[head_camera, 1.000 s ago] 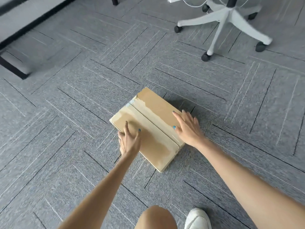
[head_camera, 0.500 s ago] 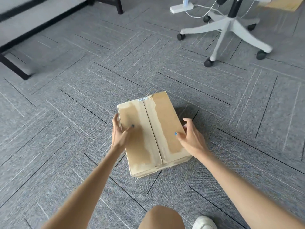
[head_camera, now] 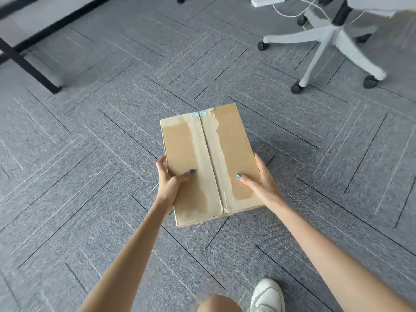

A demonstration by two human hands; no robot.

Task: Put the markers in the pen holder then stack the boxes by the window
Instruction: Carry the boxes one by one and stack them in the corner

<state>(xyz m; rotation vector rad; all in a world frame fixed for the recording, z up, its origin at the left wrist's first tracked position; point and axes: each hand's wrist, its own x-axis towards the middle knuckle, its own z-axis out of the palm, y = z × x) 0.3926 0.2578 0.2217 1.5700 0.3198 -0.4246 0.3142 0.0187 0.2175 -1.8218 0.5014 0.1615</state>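
Observation:
A flat brown cardboard box (head_camera: 209, 140) with a taped centre seam is held just above the grey carpet in the middle of the head view. My left hand (head_camera: 170, 181) grips its left edge, thumb on top and fingers under the side. On the right edge my right hand (head_camera: 261, 183) holds it the same way. No markers, pen holder or window are in view.
A white office chair base (head_camera: 324, 41) on castors stands at the upper right, with a power strip (head_camera: 267, 0) and cable behind it. A black desk leg (head_camera: 24, 64) crosses the upper left. My knee (head_camera: 219, 304) and white shoe (head_camera: 267, 296) show at the bottom.
The box was turned from a diagonal lie to lengthwise in front of me. Both hands went from resting flat on its top to gripping its sides, and it has come up off the carpet.

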